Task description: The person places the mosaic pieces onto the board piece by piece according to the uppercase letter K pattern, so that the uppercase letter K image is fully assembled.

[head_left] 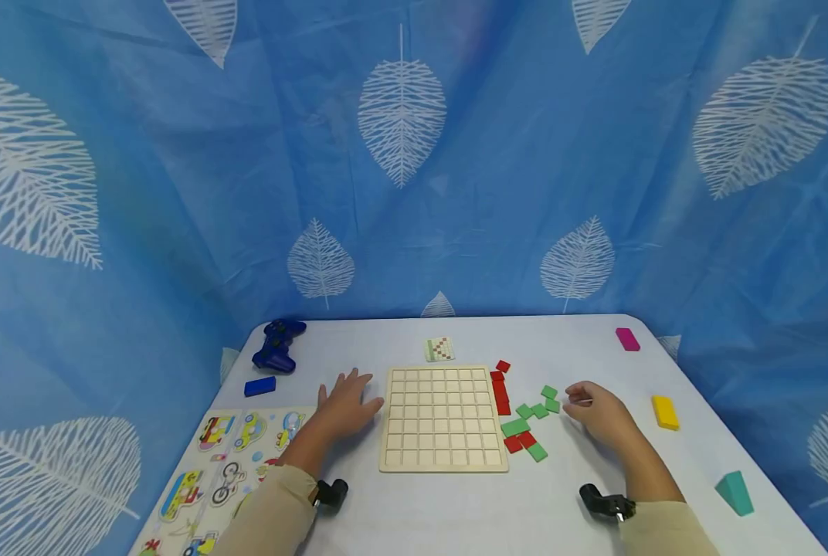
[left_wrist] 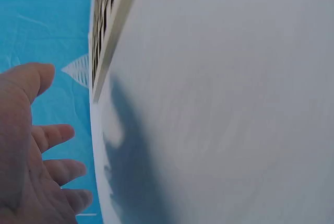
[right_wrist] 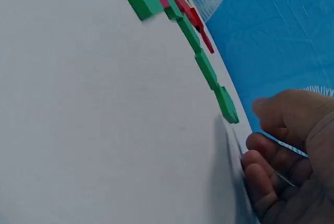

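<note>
A pale wooden grid board (head_left: 445,421) lies on the white table. My left hand (head_left: 347,404), fingers spread and holding nothing, is just left of it; the left wrist view shows this hand (left_wrist: 31,151) above the tabletop with its shadow below. On the board's right lie flat green tiles (head_left: 515,427) and red tiles (head_left: 500,396). To the right of the green tiles, my right hand (head_left: 598,411) has loosely bent fingers with nothing seen between them. In the right wrist view, this hand (right_wrist: 292,151) is apart from the nearest green tile (right_wrist: 226,106).
Behind the board lies a small pattern card (head_left: 439,349). A blue game controller (head_left: 277,345), a blue block (head_left: 259,386) and a picture puzzle board (head_left: 205,463) are on the left. Magenta (head_left: 627,340), yellow (head_left: 665,412) and teal (head_left: 736,493) blocks lie along the right side.
</note>
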Motion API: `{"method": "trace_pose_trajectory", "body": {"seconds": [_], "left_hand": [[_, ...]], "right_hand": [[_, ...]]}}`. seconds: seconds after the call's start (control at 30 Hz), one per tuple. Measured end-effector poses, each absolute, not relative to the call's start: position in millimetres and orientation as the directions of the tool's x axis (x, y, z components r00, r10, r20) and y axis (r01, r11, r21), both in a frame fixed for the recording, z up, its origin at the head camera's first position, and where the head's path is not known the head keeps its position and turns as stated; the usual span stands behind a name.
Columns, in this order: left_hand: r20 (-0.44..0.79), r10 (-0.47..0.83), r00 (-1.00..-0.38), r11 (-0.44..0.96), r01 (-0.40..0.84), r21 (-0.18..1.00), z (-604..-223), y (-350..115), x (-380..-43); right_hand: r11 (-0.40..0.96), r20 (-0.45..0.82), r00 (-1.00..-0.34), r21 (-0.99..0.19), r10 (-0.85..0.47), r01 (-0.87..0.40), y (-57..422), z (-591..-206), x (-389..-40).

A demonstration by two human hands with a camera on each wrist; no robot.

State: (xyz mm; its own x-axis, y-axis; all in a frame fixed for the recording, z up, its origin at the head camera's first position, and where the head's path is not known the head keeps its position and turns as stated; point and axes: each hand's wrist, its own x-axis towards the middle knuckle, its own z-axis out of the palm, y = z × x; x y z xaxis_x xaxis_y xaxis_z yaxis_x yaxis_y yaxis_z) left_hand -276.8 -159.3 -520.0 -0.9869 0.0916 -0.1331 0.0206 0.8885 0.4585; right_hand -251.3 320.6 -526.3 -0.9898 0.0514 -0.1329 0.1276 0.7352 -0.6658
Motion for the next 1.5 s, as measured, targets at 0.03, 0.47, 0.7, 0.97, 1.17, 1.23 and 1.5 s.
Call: {"method": "trace_pose_trajectory", "body": {"seconds": [0.03,0.47,0.7,0.97,1.17,1.23,1.5], "left_hand": [[-0.134,0.1,-0.986,0.869,0.021,0.494,-521.1,-156.8,-275.5],[-0.091,0.211,-0.973,0.645,0.069,0.761,-531.5,-152.4,-275.8],[-0.066,0.254,-0.965,0.659,0.122,0.742,-543.6,-149.9,-275.7],[-0.121,0.306,-0.944,0.735,0.153,0.661,-543.3,-156.0,-273.3],[-0.136,0.345,-0.929,0.747,0.184,0.639,-545.8,-158.8,-275.4],[-0.136,0.345,-0.929,0.748,0.185,0.637,-545.3,-158.9,-274.9],[-0.155,0.375,-0.914,0.762,0.209,0.614,-544.0,-157.5,-276.1]], "right_hand": [[0.731,-0.133,-0.99,-0.67,0.052,0.129,320.3,-528.3,-250.6],[0.682,-0.205,-0.971,-0.693,0.126,0.235,302.1,-540.2,-251.3],[0.678,-0.199,-0.967,-0.69,0.16,0.254,298.9,-545.0,-251.3],[0.684,-0.192,-0.965,-0.68,0.18,0.263,296.5,-543.9,-251.5],[0.693,-0.18,-0.967,-0.674,0.18,0.255,298.2,-544.9,-254.3],[0.696,-0.177,-0.968,-0.672,0.179,0.252,298.5,-545.8,-254.9],[0.699,-0.164,-0.968,-0.67,0.19,0.25,300.5,-548.9,-250.9]]}}
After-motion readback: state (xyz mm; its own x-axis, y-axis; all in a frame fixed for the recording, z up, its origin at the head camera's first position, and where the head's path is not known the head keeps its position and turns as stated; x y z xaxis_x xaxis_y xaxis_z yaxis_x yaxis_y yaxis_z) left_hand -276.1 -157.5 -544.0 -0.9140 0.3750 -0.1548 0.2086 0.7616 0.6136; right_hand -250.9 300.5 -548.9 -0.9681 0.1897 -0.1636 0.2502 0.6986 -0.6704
